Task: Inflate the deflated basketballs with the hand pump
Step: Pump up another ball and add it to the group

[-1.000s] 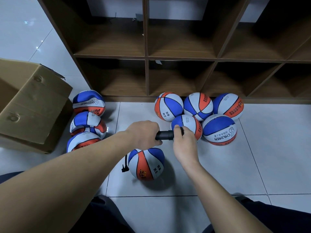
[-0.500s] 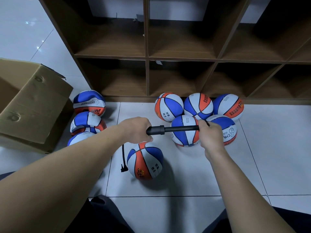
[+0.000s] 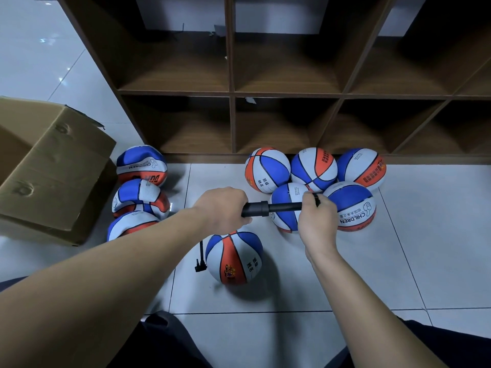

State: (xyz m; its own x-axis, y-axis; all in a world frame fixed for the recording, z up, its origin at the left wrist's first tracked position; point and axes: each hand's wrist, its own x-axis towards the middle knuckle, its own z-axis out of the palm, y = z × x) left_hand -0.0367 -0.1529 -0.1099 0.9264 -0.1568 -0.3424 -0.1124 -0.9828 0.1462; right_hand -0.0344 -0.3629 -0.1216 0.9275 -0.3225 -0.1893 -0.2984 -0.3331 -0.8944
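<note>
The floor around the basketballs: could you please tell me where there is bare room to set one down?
Bare tile lies right of the CHILDREN ball, up to the shelf unit, and in front of the ball being pumped. A strip stays free between the flat balls and the round cluster. Beside the cardboard box it is crowded.

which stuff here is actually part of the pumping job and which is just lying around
Part of the job:
- hand pump, its barrel gripped by the left hand, its handle by the right hand
- pump hose
- ball being pumped
- three saggy balls by the box

Just lying about:
- cardboard box
- wooden shelf unit
- five round balls by the shelf; they look full
</note>
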